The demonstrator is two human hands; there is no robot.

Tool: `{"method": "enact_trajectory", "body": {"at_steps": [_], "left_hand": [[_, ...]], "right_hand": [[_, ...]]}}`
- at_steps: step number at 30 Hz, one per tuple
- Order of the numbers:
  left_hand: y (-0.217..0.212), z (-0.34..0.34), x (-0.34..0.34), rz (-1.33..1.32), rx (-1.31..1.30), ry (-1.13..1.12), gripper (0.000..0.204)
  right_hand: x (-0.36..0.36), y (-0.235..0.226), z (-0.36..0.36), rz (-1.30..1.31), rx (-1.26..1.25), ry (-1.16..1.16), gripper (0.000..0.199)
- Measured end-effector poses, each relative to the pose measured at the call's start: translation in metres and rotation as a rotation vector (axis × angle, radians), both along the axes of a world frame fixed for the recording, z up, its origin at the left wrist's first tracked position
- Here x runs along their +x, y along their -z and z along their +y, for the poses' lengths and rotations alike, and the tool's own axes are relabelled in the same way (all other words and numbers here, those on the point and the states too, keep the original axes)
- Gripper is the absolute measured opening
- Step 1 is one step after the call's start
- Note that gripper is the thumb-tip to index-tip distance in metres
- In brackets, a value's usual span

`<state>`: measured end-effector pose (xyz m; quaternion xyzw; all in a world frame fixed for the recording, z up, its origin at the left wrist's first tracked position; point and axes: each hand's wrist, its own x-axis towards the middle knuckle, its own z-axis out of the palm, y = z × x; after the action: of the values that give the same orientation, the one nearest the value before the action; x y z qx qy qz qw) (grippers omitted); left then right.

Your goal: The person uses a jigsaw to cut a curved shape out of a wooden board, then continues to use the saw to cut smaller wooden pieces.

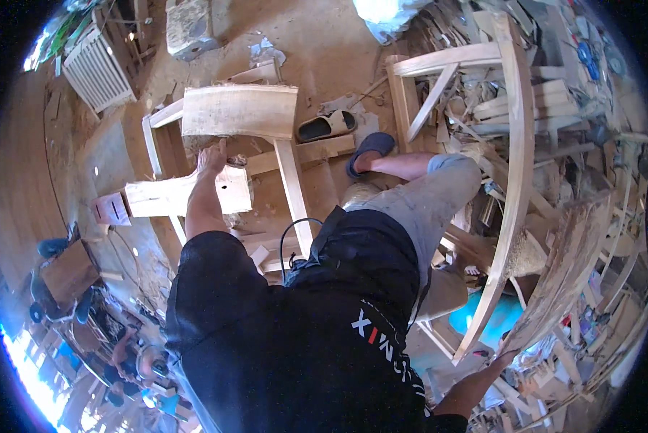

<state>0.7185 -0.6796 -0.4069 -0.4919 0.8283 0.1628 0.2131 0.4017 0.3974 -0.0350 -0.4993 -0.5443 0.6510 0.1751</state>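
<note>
With its long axis slanting up and rightward from the right hand (498, 364), the rough plank (573, 260) stands beside the wooden frame (520, 144); that grip seems closed on its lower end, best kept firm; the left hand (212, 157), at a pale board (151, 198), has a grip I cannot tell.

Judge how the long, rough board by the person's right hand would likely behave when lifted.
The board would probably stay stiff, since it looks like solid wood. It may swing or tip, being long with the right hand at only one end. Slipping seems less likely, as its streaky face looks rough rather than polished.
</note>
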Motion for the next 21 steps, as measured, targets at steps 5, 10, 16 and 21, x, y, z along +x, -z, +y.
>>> {"method": "enact_trajectory", "body": {"at_steps": [5,10,16,21], "left_hand": [[-0.052,0.036,0.010,0.242,0.000,-0.112,0.074],[-0.100,0.011,-0.049,0.291,-0.309,0.125,0.055],[-0.132,0.024,-0.143,0.480,-0.451,0.285,0.032],[-0.175,0.040,-0.246,0.485,-0.250,0.134,0.055]], "right_hand": [[-0.063,-0.006,-0.030,0.257,-0.353,0.130,0.043],[-0.051,0.021,-0.034,0.065,-0.059,-0.056,0.040],[-0.067,0.030,-0.042,-0.115,0.232,-0.255,0.036],[-0.033,0.022,-0.044,-0.207,0.513,-0.251,0.033]]}}
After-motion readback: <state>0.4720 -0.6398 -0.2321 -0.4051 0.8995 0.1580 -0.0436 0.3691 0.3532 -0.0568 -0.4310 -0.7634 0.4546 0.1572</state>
